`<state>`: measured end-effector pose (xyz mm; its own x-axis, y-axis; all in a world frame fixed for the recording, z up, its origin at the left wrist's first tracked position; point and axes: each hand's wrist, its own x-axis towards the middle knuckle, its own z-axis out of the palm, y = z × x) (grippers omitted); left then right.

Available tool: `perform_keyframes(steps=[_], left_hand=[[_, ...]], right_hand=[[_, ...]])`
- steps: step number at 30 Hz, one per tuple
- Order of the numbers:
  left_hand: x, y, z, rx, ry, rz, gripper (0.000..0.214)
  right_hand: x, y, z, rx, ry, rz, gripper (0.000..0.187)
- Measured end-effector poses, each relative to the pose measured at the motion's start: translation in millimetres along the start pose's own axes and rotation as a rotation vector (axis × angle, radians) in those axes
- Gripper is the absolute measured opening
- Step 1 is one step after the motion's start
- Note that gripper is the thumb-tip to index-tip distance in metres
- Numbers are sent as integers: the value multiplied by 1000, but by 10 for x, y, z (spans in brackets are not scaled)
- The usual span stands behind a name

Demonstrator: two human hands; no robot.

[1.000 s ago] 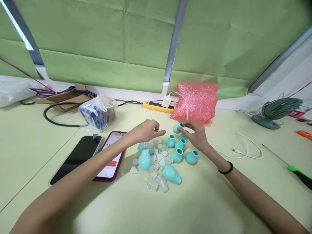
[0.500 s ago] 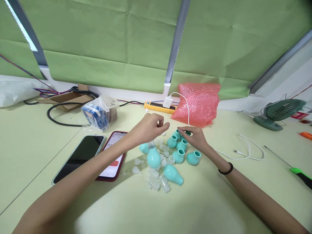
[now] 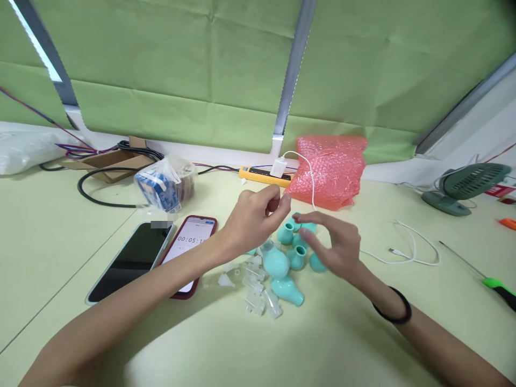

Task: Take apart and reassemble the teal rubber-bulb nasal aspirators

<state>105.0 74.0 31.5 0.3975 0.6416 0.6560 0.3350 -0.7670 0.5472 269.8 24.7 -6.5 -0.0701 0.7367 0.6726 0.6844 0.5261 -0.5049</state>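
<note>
My left hand [image 3: 255,217] is closed over the parts, its lower fingers around the clear neck of a teal squeeze bulb [image 3: 276,262] that hangs beneath it. To the right, my right hand [image 3: 338,244] is open, thumb and index finger apart with nothing visible between them. It hovers over several loose teal bulbs [image 3: 299,257] with round open mouths, hiding some of them. Another teal bulb [image 3: 288,291] lies on its side in front. Beside it are clear plastic tubes [image 3: 272,302] and small translucent cone-shaped pieces [image 3: 226,280].
Two phones, a dark-screened one [image 3: 131,263] and a red-cased one [image 3: 193,236] showing a timer, lie left. Behind are a bagged blue item [image 3: 159,188], a yellow power strip [image 3: 262,176] and pink bubble wrap [image 3: 332,172]. A white cable [image 3: 415,244], screwdriver [image 3: 492,282] and fan [image 3: 471,183] sit right.
My left hand has moved slightly right, carrying the squeeze bulb with it. My right hand has drawn back from the loose bulbs toward me, and its pinched fingers have spread.
</note>
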Motion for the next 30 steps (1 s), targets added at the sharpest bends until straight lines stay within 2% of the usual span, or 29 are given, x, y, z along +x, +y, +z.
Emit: perform_keyframes(steps=[2, 5, 7, 10, 13, 15, 16, 19, 21, 24, 27, 30], left_hand=[[-40, 51, 20, -43, 111, 61, 33], [-88, 134, 33, -173, 270, 159, 34], [-97, 180, 21, -281, 271, 135, 36], [-62, 205, -21, -438, 84, -53, 42], [1, 162, -60, -556, -219, -291, 47], [36, 101, -63, -513, -390, -384, 48], [48, 63, -54, -461, -428, -394, 48], [54, -60, 12, -299, -381, -331, 47], [34, -145, 85, -240, -359, -286, 46], [-14, -267, 209, -151, -383, -218, 42], [-49, -363, 297, -107, -426, -176, 31], [-38, -386, 286, -118, -430, -160, 16]], right_hand=[[-98, -249, 0, 37, -99, -89, 27], [-216, -469, 28, 75, -308, -2, 40], [-254, -517, 36, 87, -438, 52, 35], [-259, -517, 8, 91, -522, 44, 24], [-241, -508, -34, 90, -528, 13, 27], [-225, -506, -53, 131, -525, 13, 29], [-215, -503, -60, 171, -529, 45, 27], [-175, -468, -70, 400, -535, 267, 16], [-142, -422, -67, 622, -491, 402, 15], [-95, -351, -45, 882, -427, 517, 15], [-64, -322, -12, 970, -408, 593, 15], [-53, -333, 18, 981, -388, 655, 17]])
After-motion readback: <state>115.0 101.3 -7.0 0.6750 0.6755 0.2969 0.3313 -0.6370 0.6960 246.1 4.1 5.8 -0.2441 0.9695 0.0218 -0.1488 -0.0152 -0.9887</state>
